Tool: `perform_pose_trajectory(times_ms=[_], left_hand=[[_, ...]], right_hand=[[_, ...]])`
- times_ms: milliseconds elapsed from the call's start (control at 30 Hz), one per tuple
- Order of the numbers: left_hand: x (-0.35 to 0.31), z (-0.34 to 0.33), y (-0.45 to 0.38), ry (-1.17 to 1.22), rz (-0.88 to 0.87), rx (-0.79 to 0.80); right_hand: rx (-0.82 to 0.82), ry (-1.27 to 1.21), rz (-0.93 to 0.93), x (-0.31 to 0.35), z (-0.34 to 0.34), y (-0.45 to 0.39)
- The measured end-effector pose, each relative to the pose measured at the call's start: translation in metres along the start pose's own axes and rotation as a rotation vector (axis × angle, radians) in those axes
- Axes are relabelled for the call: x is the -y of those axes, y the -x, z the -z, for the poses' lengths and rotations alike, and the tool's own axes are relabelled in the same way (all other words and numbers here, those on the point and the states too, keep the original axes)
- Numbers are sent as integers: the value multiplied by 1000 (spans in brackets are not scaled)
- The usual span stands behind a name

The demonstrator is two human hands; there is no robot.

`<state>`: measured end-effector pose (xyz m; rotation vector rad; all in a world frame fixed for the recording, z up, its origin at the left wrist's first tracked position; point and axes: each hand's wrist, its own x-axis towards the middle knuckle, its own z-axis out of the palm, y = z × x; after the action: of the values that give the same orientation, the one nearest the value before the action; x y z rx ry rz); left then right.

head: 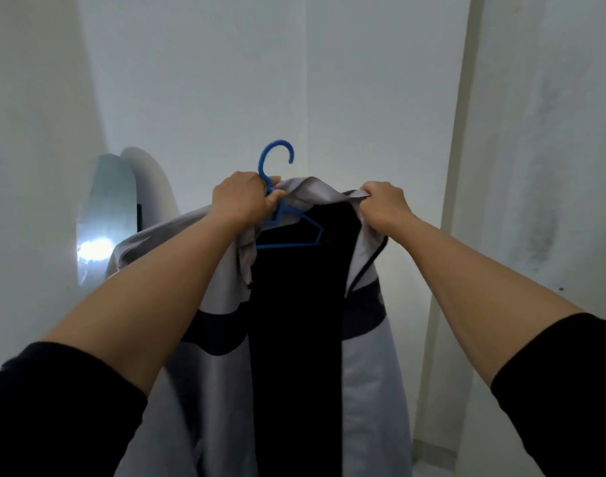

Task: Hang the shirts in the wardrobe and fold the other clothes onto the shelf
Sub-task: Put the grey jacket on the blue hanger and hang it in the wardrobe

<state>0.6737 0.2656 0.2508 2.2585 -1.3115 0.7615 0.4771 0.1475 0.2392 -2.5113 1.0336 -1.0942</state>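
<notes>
A grey shirt [367, 356] with a dark band across the chest and a dark inner lining hangs open in front of me, held up at head height. A blue plastic hanger [277, 160] sits partly inside its neck, its hook pointing up and free. My left hand [241, 197] grips the hanger's neck together with the collar cloth. My right hand [382, 204] pinches the right side of the collar and pulls it outward. The hanger's left arm is hidden under the fabric.
Pale walls fill the view, with a corner seam straight ahead. An oval mirror [105, 215] hangs on the left wall, reflecting a bright light. A cream door frame [446, 235] runs down the right side. No wardrobe rail or shelf shows.
</notes>
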Motion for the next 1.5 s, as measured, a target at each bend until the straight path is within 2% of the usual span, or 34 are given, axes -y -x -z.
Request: perform_pose_trajectory(times_ms=[133, 233, 267, 300, 400, 433, 467, 600, 667, 767, 900, 1067, 1167, 1333, 1500], left_hand=[[0, 9, -8, 253, 153, -73], [-5, 19, -11, 492, 118, -93], [-5, 23, -10, 524, 94, -100], [-4, 27, -9, 553, 73, -107], [4, 33, -10, 663, 18, -142], [7, 35, -9, 691, 7, -147], [10, 36, -10, 709, -2, -150], [14, 35, -5, 784, -70, -130], [7, 34, -2, 812, -148, -69], [3, 31, -6, 748, -220, 81], [7, 23, -24, 477, -198, 225], [4, 13, -34, 325, -207, 199], [-3, 12, -31, 334, -247, 187], [-38, 7, -21, 187, -347, 218], [-55, 3, -23, 257, -331, 214]], right_hand=[[121, -121, 186, 33, -15, 10], [381, -190, 299, 47, -27, 16], [384, -197, 326, 49, -27, 16], [287, -195, 354, 47, -26, 14], [-293, 42, 378, 33, -16, 7], [-358, 133, 358, 27, -13, 5], [-340, 176, 329, 22, -9, 5], [-102, 238, 100, 0, 4, 1], [-26, 241, 74, -10, 10, 1], [25, 184, 120, -22, 11, 6], [98, 164, 146, -28, 13, 10], [158, 119, 185, -31, 12, 15], [169, 110, 164, -37, 14, 19], [143, 94, 220, -27, 9, 23], [47, 34, 197, -41, 7, 25]])
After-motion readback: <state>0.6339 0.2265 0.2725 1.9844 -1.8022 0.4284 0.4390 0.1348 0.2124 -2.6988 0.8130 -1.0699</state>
